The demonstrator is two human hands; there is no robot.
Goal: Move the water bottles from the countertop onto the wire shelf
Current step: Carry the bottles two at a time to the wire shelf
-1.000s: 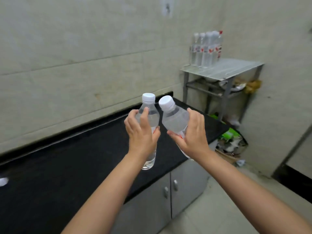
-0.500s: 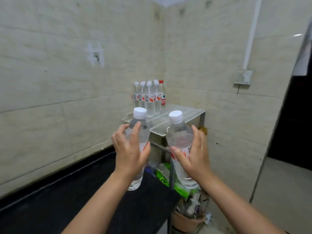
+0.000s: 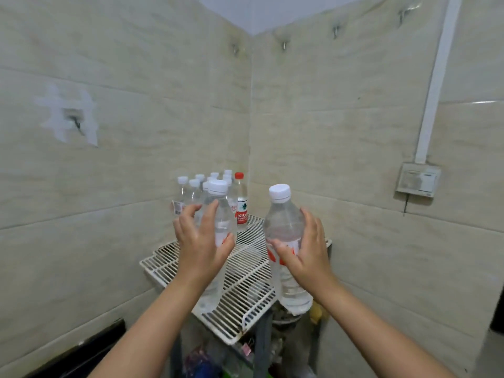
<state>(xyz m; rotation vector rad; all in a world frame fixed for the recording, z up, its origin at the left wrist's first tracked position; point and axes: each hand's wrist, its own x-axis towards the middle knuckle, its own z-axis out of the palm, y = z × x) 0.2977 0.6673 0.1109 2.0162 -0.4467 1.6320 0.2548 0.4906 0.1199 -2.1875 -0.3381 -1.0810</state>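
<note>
My left hand (image 3: 200, 241) grips a clear water bottle with a white cap (image 3: 219, 214), held upright above the white wire shelf (image 3: 245, 285). My right hand (image 3: 305, 252) grips a second clear bottle with a white cap and red label (image 3: 285, 227) over the shelf's right front edge. Several more bottles (image 3: 196, 192) stand in a cluster at the shelf's back corner, one of them with a red cap (image 3: 240, 197). Only a sliver of the black countertop (image 3: 90, 347) shows at the lower left.
The shelf stands in a corner between two tiled walls. Below it lies clutter (image 3: 207, 361) around the metal frame legs. A wall socket box (image 3: 418, 180) and a white pipe (image 3: 433, 83) are on the right wall. The front half of the shelf holds no bottles.
I have turned and stepped closer to the shelf. Both bottles have moved forward from over the countertop to above the wire shelf, still held upright.
</note>
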